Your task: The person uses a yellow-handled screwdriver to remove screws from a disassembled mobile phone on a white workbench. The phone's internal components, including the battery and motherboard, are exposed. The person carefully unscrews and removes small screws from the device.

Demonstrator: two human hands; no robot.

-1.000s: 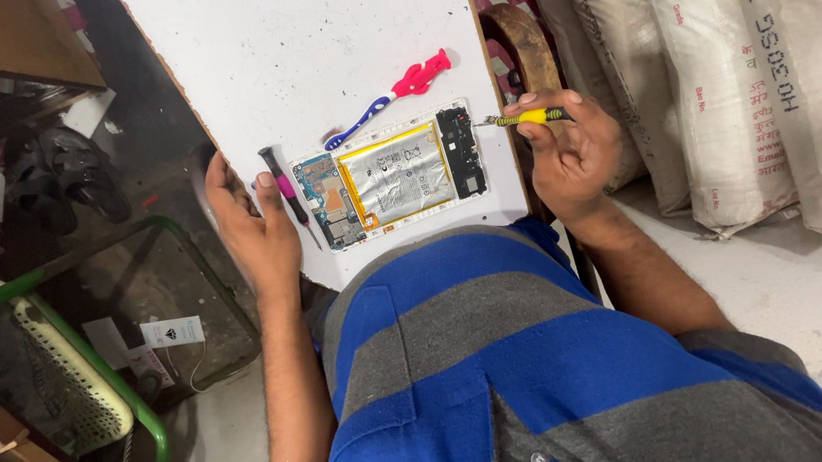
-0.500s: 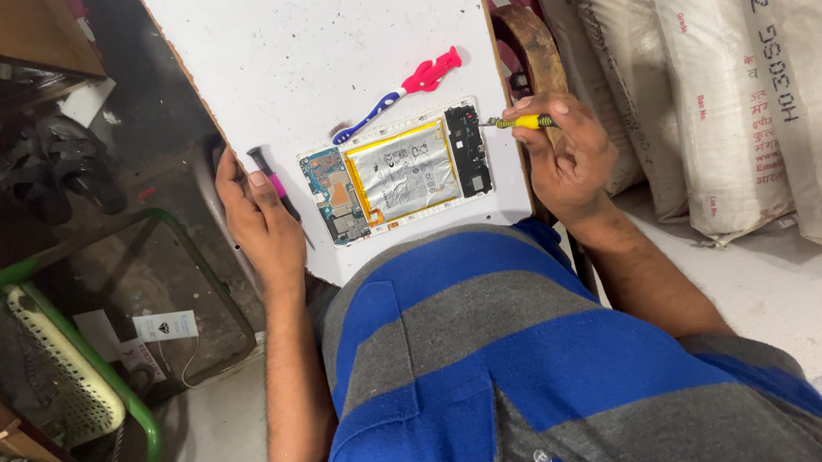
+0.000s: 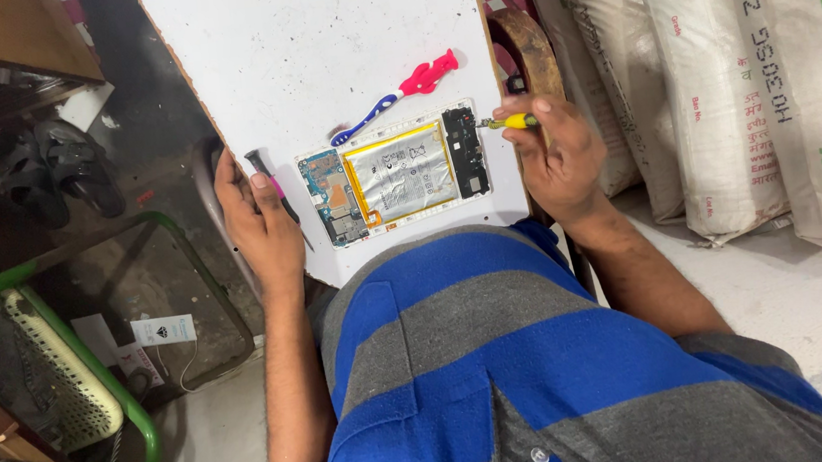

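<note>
Opened tablet (image 3: 396, 174) lies back-off on the white tabletop (image 3: 312, 40), near its front edge, close to the person's striped shirt (image 3: 505, 373). Silver battery (image 3: 400, 172) fills its middle; circuit board (image 3: 333, 198) sits at the left end, a dark narrow board (image 3: 465, 152) at the right end.

Right hand (image 3: 554, 152): grip clenched on a yellow-handled screwdriver (image 3: 511, 122), tip pointing left and just at the tablet's upper right corner. Contact with a screw cannot be confirmed.

Left hand (image 3: 258, 226): rests at the tabletop's left edge, thumb over a black screwdriver (image 3: 272, 194) with a pink band; whether the grip is closed on it cannot be told. This tool lies just left of the tablet.

Blue-and-pink toothbrush (image 3: 398, 97) lies diagonally just behind the tablet, untouched.

Surroundings: white woven sacks (image 3: 737, 69) stacked right; green-framed chair (image 3: 74, 384) and dark sandals (image 3: 54, 175) on the floor, left.
</note>
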